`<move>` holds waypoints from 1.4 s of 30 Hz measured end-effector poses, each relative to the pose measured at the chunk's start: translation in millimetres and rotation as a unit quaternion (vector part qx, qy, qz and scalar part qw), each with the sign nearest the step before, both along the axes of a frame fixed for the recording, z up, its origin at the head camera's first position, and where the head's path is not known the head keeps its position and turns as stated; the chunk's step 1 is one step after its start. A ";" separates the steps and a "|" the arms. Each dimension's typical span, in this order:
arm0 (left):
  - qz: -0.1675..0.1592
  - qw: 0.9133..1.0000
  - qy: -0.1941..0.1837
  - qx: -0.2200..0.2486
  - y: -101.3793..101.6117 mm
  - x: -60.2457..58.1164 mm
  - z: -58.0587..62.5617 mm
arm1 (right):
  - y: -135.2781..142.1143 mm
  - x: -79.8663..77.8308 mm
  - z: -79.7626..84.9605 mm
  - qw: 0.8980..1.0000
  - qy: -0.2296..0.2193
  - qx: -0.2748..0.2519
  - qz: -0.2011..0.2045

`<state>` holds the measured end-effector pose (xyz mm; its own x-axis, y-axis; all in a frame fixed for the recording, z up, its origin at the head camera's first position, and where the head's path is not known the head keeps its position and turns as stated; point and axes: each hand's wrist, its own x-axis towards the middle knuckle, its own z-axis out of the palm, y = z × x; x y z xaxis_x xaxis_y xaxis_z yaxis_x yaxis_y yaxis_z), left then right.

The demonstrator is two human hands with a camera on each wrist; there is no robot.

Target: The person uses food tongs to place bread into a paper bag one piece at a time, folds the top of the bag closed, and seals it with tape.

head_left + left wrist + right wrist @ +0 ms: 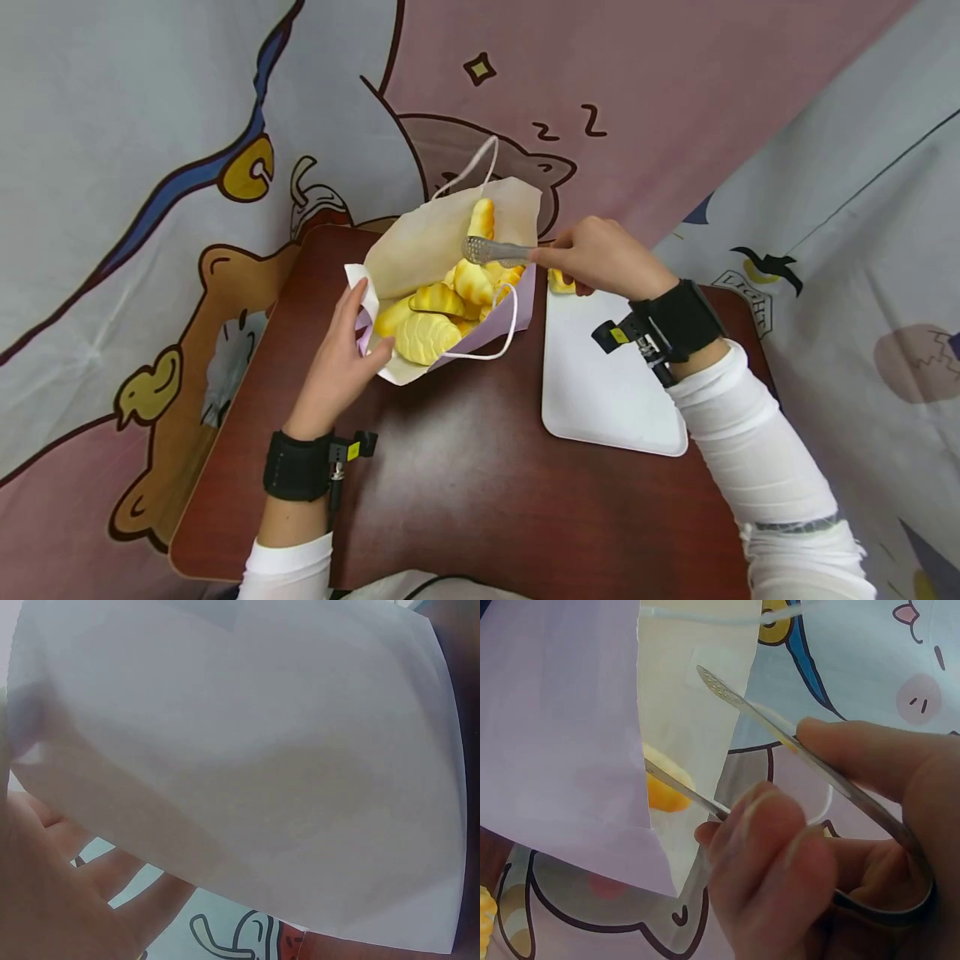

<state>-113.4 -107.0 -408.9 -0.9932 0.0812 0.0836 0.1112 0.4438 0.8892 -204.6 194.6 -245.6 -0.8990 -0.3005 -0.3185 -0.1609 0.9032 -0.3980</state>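
A lilac paper bag [528,292] with a cream inside lies tilted on the table, its mouth facing me. Several yellow bread pieces [427,337] are heaped in it, and one roll [482,218] sits higher, against the back wall. My left hand [333,375] holds the bag's left edge with thumb and fingers; in the left wrist view the paper hides much of the hand. My right hand [611,258] grips metal tongs [498,251] with perforated ends above the bag's mouth. In the right wrist view the arms of the tongs [847,791] stand apart, with nothing between their tips.
A white tray [607,392] lies on the table's right side, partly under my right forearm. Another yellow bread piece [558,282] is at its far end, partly hidden by my right hand. White rope handles [512,329] loop from the bag. A printed curtain [660,100] surrounds the brown table [480,500].
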 end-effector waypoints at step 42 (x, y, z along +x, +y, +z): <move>0.008 1.000 0.005 -0.005 0.4 -5.8 -0.7 | 135.0 9.3 -130.1 0.911 0.055 -0.251 -0.322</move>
<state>-119.1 -106.6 -409.5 -0.9935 0.0671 0.0921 0.1125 0.4541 0.8838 -195.3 329.6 -375.7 -0.9588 0.2165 -0.1839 0.2739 0.5327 -0.8007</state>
